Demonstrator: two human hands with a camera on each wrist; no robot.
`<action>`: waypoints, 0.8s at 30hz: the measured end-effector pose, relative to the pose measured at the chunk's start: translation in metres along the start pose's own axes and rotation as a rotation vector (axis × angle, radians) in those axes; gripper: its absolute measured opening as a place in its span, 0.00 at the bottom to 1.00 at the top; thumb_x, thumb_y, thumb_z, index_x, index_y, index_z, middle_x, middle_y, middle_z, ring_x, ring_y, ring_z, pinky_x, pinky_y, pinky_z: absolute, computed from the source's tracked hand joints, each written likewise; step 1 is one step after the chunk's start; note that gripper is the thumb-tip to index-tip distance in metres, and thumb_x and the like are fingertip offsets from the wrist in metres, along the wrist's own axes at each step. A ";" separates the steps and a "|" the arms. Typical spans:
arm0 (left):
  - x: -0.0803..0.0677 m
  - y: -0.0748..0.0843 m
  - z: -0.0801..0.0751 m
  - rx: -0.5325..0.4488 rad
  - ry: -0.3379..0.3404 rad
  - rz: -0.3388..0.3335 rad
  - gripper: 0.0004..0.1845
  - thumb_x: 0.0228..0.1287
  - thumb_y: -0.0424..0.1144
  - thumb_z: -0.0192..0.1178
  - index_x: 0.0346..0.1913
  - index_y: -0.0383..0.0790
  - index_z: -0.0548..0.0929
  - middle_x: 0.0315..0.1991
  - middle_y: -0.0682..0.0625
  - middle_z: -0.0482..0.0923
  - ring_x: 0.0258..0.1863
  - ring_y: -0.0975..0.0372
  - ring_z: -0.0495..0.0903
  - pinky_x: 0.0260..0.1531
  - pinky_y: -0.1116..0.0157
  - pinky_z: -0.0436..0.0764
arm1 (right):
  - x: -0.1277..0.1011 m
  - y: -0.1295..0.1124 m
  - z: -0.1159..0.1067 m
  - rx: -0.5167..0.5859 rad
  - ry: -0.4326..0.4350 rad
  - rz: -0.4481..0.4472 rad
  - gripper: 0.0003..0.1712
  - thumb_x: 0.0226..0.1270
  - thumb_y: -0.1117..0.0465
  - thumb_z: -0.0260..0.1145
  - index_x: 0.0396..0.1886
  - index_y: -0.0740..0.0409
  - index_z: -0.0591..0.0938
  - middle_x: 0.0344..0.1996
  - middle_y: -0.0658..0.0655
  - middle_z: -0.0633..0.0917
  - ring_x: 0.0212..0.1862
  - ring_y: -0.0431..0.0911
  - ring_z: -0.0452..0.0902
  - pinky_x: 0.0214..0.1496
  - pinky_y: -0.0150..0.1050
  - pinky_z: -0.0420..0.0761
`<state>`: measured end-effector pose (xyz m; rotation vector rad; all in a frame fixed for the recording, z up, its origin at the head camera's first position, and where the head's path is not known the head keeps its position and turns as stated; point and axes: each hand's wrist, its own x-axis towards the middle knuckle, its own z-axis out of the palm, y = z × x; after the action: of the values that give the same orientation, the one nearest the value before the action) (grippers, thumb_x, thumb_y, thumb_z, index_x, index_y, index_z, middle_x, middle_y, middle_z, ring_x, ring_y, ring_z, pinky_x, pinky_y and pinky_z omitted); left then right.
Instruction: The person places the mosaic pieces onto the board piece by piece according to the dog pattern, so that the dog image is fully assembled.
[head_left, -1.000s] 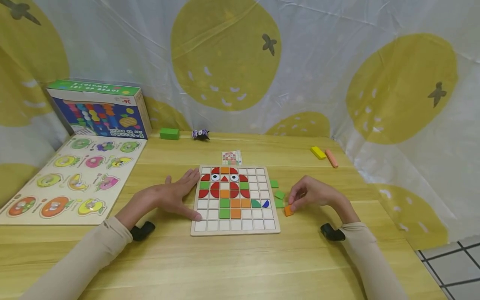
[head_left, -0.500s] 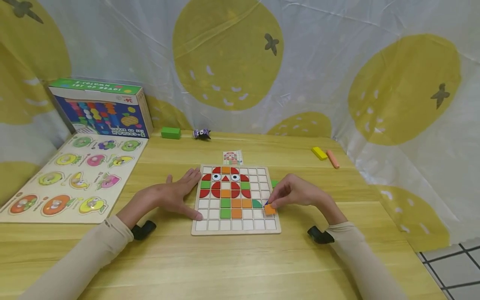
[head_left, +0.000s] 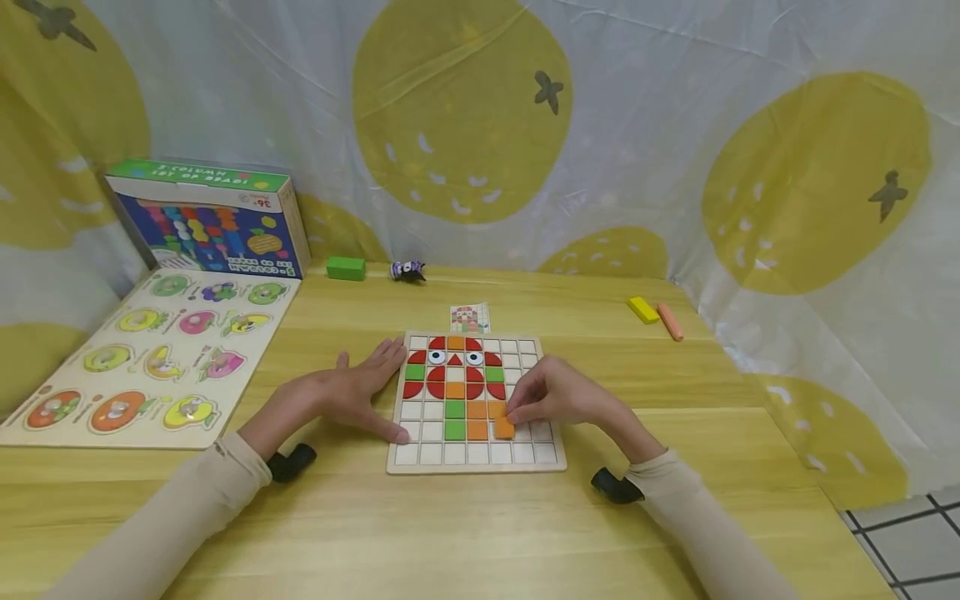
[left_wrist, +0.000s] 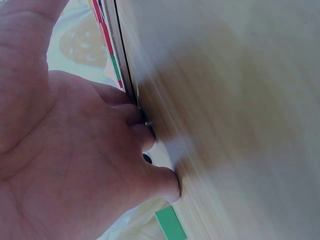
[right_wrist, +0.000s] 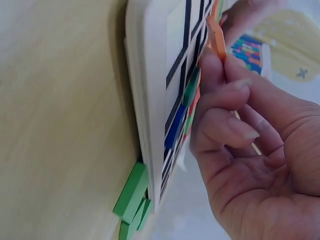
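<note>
A white gridded puzzle board point(head_left: 476, 462) lies on the wooden table, partly filled with red, green and orange tiles that form an owl-like face. My right hand point(head_left: 558, 398) pinches an orange square tile point(head_left: 504, 428) and holds it over the board's lower middle cells, beside the orange tiles lying there. The right wrist view shows the orange tile point(right_wrist: 217, 40) between thumb and fingers, just off the board point(right_wrist: 150, 120). My left hand point(head_left: 352, 394) lies flat on the table against the board's left edge, fingers straight. The left wrist view shows my left hand's fingers point(left_wrist: 150, 137) against the board's edge.
Green tiles point(right_wrist: 131, 194) lie by the board's right edge. A fruit peg puzzle point(head_left: 153, 350) and a toy box point(head_left: 210, 221) sit at the left. A green block point(head_left: 346, 267), a small figure point(head_left: 407, 270), a pattern card point(head_left: 469, 317), and yellow point(head_left: 642, 309) and orange point(head_left: 670, 321) pieces lie farther back.
My right hand picked up the orange tile from the table right of the board and carried it leftward over the board's lower middle cells. The left hand stayed put.
</note>
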<state>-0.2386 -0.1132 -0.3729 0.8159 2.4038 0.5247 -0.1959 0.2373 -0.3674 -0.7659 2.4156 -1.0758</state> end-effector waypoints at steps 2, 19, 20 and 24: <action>0.000 0.000 0.000 0.000 0.000 -0.001 0.74 0.58 0.70 0.75 0.88 0.32 0.40 0.89 0.36 0.28 0.87 0.40 0.29 0.74 0.24 0.29 | 0.001 -0.002 0.002 -0.007 0.006 0.017 0.03 0.66 0.66 0.81 0.35 0.62 0.94 0.29 0.49 0.92 0.29 0.38 0.80 0.33 0.30 0.81; 0.000 0.000 0.001 0.008 -0.001 -0.009 0.74 0.58 0.71 0.75 0.88 0.33 0.39 0.89 0.37 0.28 0.87 0.41 0.28 0.74 0.24 0.29 | 0.006 -0.015 0.015 -0.039 0.071 0.084 0.07 0.61 0.71 0.82 0.27 0.59 0.91 0.23 0.48 0.88 0.26 0.38 0.79 0.31 0.30 0.82; 0.000 0.000 0.001 0.006 -0.002 -0.010 0.74 0.58 0.71 0.75 0.88 0.33 0.39 0.89 0.37 0.28 0.87 0.41 0.28 0.74 0.24 0.28 | 0.006 -0.016 0.015 -0.040 0.071 0.086 0.07 0.61 0.71 0.82 0.27 0.59 0.91 0.23 0.48 0.88 0.26 0.38 0.79 0.31 0.30 0.82; 0.000 0.000 0.000 -0.002 -0.006 -0.010 0.75 0.58 0.70 0.75 0.88 0.33 0.38 0.89 0.36 0.27 0.87 0.40 0.28 0.74 0.24 0.28 | 0.004 -0.012 0.004 -0.054 0.049 0.042 0.05 0.63 0.67 0.82 0.30 0.58 0.92 0.25 0.47 0.88 0.28 0.39 0.80 0.33 0.32 0.83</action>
<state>-0.2384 -0.1130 -0.3730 0.8027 2.4001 0.5197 -0.1930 0.2257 -0.3616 -0.7113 2.4997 -1.0279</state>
